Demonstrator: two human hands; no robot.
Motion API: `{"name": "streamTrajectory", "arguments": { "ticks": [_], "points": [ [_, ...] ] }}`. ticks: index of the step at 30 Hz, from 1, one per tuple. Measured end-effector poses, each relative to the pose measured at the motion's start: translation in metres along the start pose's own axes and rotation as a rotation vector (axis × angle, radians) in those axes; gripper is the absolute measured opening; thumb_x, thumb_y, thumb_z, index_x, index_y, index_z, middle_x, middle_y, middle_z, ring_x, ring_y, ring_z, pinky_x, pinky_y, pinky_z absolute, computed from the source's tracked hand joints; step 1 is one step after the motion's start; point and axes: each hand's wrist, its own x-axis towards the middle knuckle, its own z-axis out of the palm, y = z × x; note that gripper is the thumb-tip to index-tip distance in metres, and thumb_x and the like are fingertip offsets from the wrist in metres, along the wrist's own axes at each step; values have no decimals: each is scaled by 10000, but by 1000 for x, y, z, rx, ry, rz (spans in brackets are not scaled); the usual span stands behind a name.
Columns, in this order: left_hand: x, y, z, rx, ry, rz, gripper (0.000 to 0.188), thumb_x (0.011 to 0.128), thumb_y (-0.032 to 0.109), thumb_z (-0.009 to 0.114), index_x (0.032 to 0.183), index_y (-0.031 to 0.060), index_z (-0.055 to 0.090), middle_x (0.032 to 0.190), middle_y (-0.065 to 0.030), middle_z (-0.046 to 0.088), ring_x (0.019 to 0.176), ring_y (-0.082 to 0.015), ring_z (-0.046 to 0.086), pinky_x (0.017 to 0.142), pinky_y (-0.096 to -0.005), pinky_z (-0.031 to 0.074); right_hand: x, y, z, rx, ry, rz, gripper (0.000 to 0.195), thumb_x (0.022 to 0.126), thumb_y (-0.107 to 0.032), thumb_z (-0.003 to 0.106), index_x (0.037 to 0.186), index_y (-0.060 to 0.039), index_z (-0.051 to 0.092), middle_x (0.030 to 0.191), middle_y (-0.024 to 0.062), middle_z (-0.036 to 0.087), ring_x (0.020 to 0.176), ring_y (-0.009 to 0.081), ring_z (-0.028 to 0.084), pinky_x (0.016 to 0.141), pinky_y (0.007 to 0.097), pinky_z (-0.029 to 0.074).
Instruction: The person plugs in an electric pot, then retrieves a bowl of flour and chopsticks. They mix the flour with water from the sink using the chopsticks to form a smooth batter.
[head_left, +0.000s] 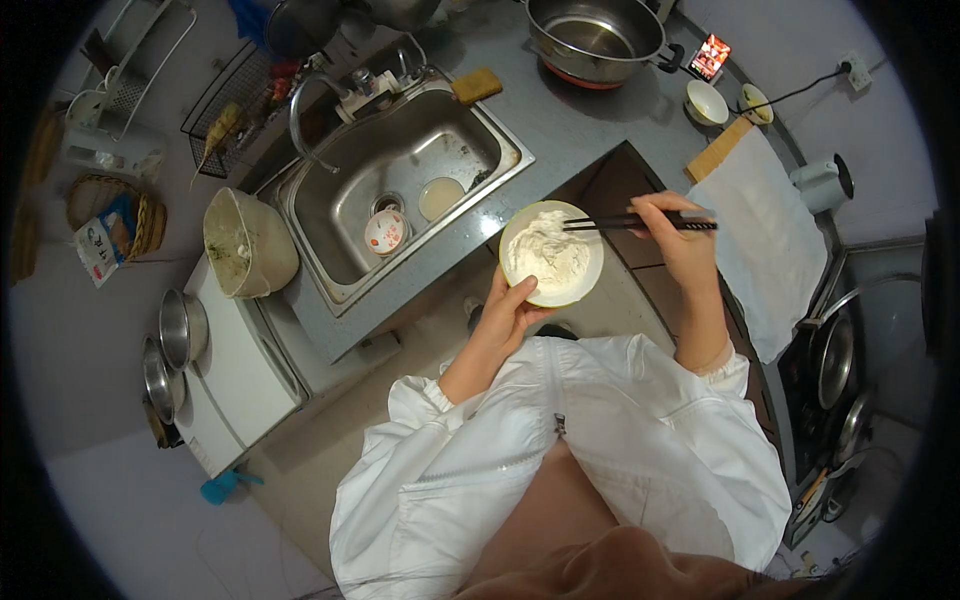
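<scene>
My left hand (510, 311) holds a bowl (595, 279) with a green rim by its lower left edge, the thumb on the rim. White flour-like powder (551, 259), partly clumped, lies in the bowl. In my right hand (671, 232) is a pair of dark chopsticks (611, 223), whose tips touch the powder near the bowl's upper part. The bowl is held in the air in front of my body, between the sink counter and the dark cabinet doors.
Left of the bowl is a steel sink (352, 187) with small containers inside. A large steel pot (600, 67), two small bowls (706, 103) and a lit phone (709, 57) stand on the far counter. A white cloth (772, 225) covers part of the right counter. A bucket (259, 247) stands left.
</scene>
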Motion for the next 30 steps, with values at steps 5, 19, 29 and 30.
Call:
{"name": "streamTrajectory", "arguments": {
  "ticks": [5, 19, 29, 30],
  "points": [
    [17, 32, -25, -19, 40, 32, 550, 885, 163, 531, 1346, 138, 233, 1271, -122, 431, 1076, -255, 536, 824, -403, 512, -5, -13, 23, -221, -124, -68, 65, 766, -44, 646, 787, 15, 661, 662, 60, 597, 580, 105, 554, 519, 223, 429],
    [59, 107, -104, -91, 74, -61, 572, 863, 172, 534, 1347, 210, 232, 1298, -102, 410, 1123, -272, 496, 871, -440, 472, 40, 5, 140, -373, -126, -423, 81, 735, -42, 685, 799, 2, 662, 691, 88, 615, 596, 176, 567, 535, 263, 440],
    [81, 120, -125, -34, 120, -45, 504, 875, 194, 526, 1329, 175, 308, 1230, -108, 493, 1071, -269, 547, 811, -415, 519, 84, 34, 186, -60, -142, -162, 94, 772, -77, 664, 799, 13, 663, 749, 79, 651, 677, 133, 588, 606, 259, 457],
    [80, 128, -117, -15, 121, -27, 509, 867, 191, 534, 1327, 155, 319, 1230, -112, 496, 1080, -273, 542, 821, -413, 518, 98, 39, 181, -39, -125, -156, 94, 777, -80, 659, 800, 11, 663, 755, 68, 646, 685, 116, 582, 617, 255, 457]
  ]
}}
